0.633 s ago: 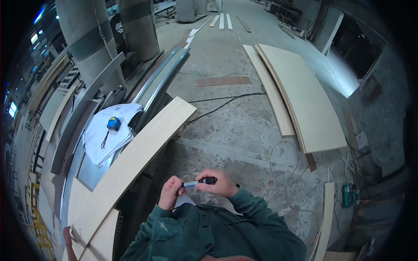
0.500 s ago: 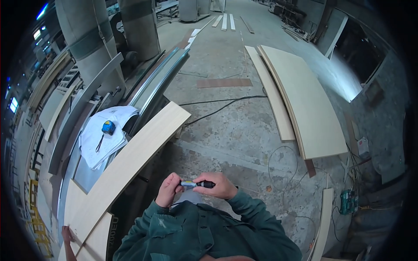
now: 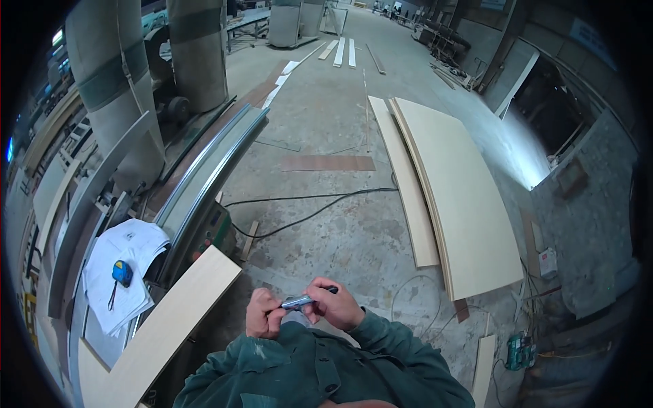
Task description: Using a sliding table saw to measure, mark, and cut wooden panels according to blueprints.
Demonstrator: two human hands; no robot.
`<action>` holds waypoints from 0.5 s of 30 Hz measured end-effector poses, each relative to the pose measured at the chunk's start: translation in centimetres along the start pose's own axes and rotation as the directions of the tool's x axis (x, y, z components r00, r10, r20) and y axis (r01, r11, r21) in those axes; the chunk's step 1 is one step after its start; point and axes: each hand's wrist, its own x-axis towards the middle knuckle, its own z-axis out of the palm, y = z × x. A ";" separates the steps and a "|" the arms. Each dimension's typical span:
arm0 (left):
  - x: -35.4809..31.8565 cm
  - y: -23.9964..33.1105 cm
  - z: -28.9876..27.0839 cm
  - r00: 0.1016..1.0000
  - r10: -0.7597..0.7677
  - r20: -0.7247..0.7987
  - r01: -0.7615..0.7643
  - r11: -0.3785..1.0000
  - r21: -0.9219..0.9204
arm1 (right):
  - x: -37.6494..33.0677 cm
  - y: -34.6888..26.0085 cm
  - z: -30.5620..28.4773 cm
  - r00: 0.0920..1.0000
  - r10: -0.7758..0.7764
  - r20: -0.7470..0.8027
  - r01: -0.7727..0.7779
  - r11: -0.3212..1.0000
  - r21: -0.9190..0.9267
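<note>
In front of my chest I hold a short pen-shaped tool (image 3: 296, 301) with a silver-blue body and dark ends. My left hand (image 3: 263, 314) is closed around its left end, fingers curled in. On the other end, my right hand (image 3: 335, 304) pinches the body between thumb and fingers. The tool slants slightly up to the right, and its dark right end shows past my right fingers. Its exact kind is too small to make out. Left of my hands lies a long pale wooden board (image 3: 173, 306), touched by neither hand.
A blue tape measure (image 3: 122, 273) rests on white paper sheets (image 3: 109, 302) by a metal-railed machine bed (image 3: 214, 160). Pale panels (image 3: 469, 204) are stacked at right. A black cable (image 3: 306, 197) crosses the concrete floor. A green tool (image 3: 521, 351) sits at lower right.
My head view has shifted, so the board and papers sit lower and further left. The tool has gone from nearly level to slanted. Another person's hand at lower left is out of view.
</note>
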 end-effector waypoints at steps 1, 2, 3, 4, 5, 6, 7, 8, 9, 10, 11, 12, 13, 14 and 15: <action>2.5 -0.6 0.3 0.992 0.120 0.030 -0.121 0.993 0.018 | 1.3 -1.2 -0.8 0.995 0.083 0.055 -0.090 0.987 0.132; 4.7 -1.3 0.6 0.970 0.236 0.063 -0.238 0.971 0.033 | 2.7 -2.4 -1.6 0.994 0.067 0.091 -0.082 0.980 0.179; 6.4 -2.7 0.8 0.972 0.222 0.073 -0.227 0.972 0.065 | 4.3 -3.6 -2.5 0.992 0.078 0.096 -0.094 0.980 0.177; 7.5 -3.4 1.5 0.984 0.178 0.027 -0.179 0.981 0.073 | 5.8 -4.8 -3.4 0.987 0.101 0.121 -0.121 0.979 0.166; 8.3 -3.8 2.2 0.991 0.131 -0.021 -0.129 0.988 0.082 | 7.0 -5.6 -4.3 0.981 0.128 0.149 -0.151 0.977 0.154; 8.9 -4.1 2.2 0.992 0.120 -0.030 -0.116 0.988 0.097 | 8.1 -5.8 -4.8 0.972 0.161 0.169 -0.190 0.967 0.170; 9.2 -4.3 2.1 0.989 0.144 -0.016 -0.140 0.979 0.147 | 9.2 -6.1 -5.3 0.965 0.181 0.189 -0.214 0.963 0.167; 9.3 -4.2 2.3 0.987 0.163 -0.003 -0.159 0.966 0.203 | 10.1 -6.3 -5.8 0.940 0.221 0.258 -0.276 0.940 0.201; 9.2 -3.7 2.8 0.989 0.140 -0.052 -0.123 0.960 0.253 | 10.8 -6.5 -6.3 0.895 0.282 0.346 -0.366 0.908 0.205; 9.5 -3.3 3.0 0.990 0.138 0.015 -0.134 0.927 0.351 | 11.7 -6.8 -6.8 0.850 0.340 0.402 -0.430 0.889 0.158; 9.9 -2.8 2.8 0.991 0.116 0.074 -0.137 0.879 0.456 | 12.7 -7.3 -7.3 0.842 0.361 0.402 -0.448 0.882 0.146; 10.6 -2.1 3.9 0.997 0.050 0.059 -0.072 0.874 0.481 | 13.4 -8.3 -8.3 0.814 0.406 0.415 -0.485 0.868 0.104; 11.5 -1.6 5.1 0.999 -0.019 0.034 -0.001 0.862 0.506 | 13.5 -9.7 -9.1 0.819 0.400 0.411 -0.457 0.889 0.044; 11.4 -0.8 6.5 0.999 -0.039 0.012 0.027 0.860 0.509 | 13.1 -11.2 -9.6 0.815 0.394 0.424 -0.428 0.903 -0.017; 10.5 -0.5 7.5 0.999 -0.050 -0.005 0.045 0.854 0.518 | 12.9 -11.6 -10.0 0.807 0.400 0.433 -0.401 0.911 -0.094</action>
